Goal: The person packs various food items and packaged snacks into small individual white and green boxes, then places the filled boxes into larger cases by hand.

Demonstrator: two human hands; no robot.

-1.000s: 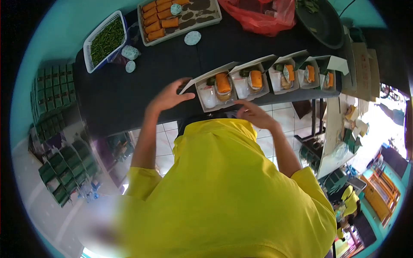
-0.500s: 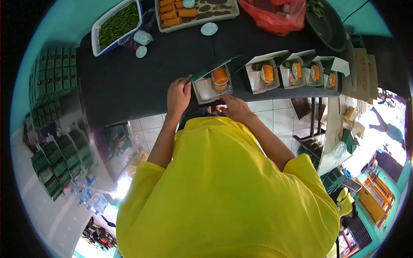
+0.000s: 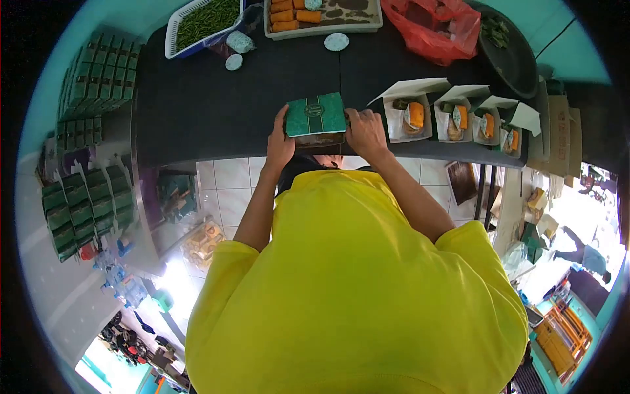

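A green snack box (image 3: 315, 117) with an emblem on its lid sits at the front edge of the black table, lid down over its contents. My left hand (image 3: 281, 142) grips its left side, thumb and fingers around the corner. My right hand (image 3: 367, 134) holds the right side near the lid's edge, fingers curled. What is inside the box is now hidden. Just right of my right hand stands an open snack box (image 3: 408, 121) with an orange roll (image 3: 414, 115) in it, first in a row of several open boxes.
At the back are a basket of green chillies (image 3: 209, 20), a tray of orange rolls (image 3: 325, 29), a red plastic bag (image 3: 433, 33) and a dark round basin (image 3: 508, 59). Small pale discs (image 3: 336, 42) lie on the black table (image 3: 216, 105). Stacked green boxes (image 3: 98, 79) stand left.
The lid of the box between my hands has come down over the roll and other food. My right hand has moved from the front edge up to the box's right side.
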